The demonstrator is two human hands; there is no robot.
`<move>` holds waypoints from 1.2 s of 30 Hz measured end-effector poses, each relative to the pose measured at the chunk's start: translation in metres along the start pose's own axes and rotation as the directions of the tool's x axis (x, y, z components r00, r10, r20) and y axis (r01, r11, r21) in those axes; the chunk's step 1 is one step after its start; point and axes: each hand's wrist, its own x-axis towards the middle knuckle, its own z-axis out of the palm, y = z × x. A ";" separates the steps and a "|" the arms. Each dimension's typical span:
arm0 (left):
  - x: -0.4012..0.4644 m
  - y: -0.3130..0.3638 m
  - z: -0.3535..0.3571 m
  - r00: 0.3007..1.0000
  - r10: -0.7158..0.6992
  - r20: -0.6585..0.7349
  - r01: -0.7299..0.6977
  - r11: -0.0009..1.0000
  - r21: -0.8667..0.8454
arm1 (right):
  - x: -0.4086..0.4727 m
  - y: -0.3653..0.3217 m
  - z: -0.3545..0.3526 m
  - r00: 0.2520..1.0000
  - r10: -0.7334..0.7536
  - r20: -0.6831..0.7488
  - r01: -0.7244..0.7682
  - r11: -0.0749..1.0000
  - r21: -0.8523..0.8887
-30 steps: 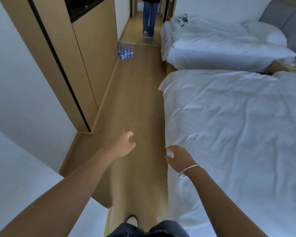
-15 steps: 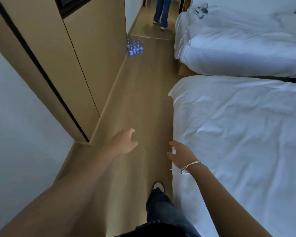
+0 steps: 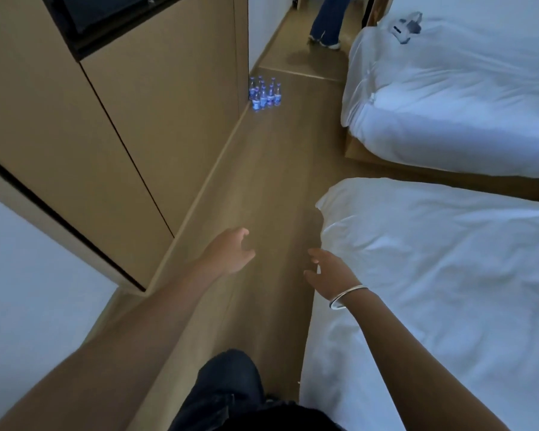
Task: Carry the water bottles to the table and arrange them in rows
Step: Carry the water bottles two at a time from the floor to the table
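Both arms reach forward over the wooden floor (image 3: 271, 194) — the left hand (image 3: 231, 253) and right hand (image 3: 327, 275) loosely spread, holding nothing. Since a second ago the walker has advanced along the near bed (image 3: 433, 275); the water bottles (image 3: 264, 94), clustered upright by the cabinet (image 3: 156, 98) corner, now sit nearer — pickup is not yet begun.

Matt, wood-grain floor (image 3: 262, 188) runs between smooth, light wood-look cabinet panels (image 3: 156, 104) at left and two beds (image 3: 448, 259) in rumpled white cloth at right. Far along it, clear plastic water bottles (image 3: 264, 94) carry glossy blue labels; a polished metal bangle (image 3: 346, 296) gleams nearby.
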 end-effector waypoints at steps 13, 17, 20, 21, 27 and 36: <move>0.248 0.033 -0.095 0.998 0.065 -0.009 -0.064 0.997 0.040 | 0.235 -0.014 -0.096 0.992 0.124 -0.014 -0.123 0.990 0.066; 0.321 0.040 -0.137 0.997 0.079 -0.016 -0.078 0.995 0.068 | 0.312 -0.033 -0.125 0.992 0.125 -0.021 -0.124 0.992 0.032; 0.366 0.041 -0.155 0.998 0.062 -0.012 -0.061 0.996 0.063 | 0.359 -0.045 -0.137 0.994 0.112 -0.010 -0.112 0.994 0.021; 0.378 0.041 -0.159 0.999 0.053 -0.005 -0.053 0.997 0.057 | 0.373 -0.047 -0.139 0.995 0.102 0.000 -0.102 0.995 0.017; 0.461 0.048 -0.173 0.999 0.026 0.042 -0.029 0.997 0.067 | 0.460 -0.044 -0.163 0.994 0.099 0.046 -0.099 0.995 -0.001; 0.631 0.105 -0.198 0.998 -0.021 0.064 0.017 0.998 0.054 | 0.625 -0.012 -0.236 0.995 0.073 0.075 -0.073 0.997 -0.005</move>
